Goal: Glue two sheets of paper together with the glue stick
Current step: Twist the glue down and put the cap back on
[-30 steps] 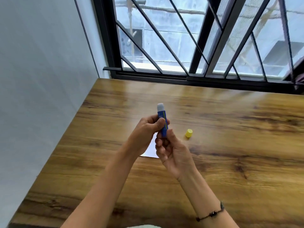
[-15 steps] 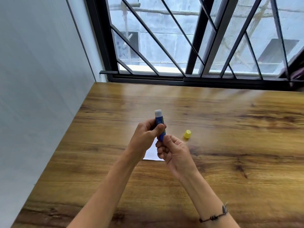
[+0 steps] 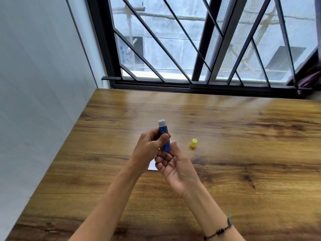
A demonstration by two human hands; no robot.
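Glue stick point(image 3: 164, 136) held upright at frame centre, white tip bared, above the wooden surface point(image 3: 225, 171) | left hand point(image 3: 150, 148) grip closed around its blue barrel | right hand point(image 3: 173, 166) pinched at its base | yellow cap point(image 3: 193, 143) seen lying right of centre | paper point(image 3: 152, 166) largely hidden beneath the hands.
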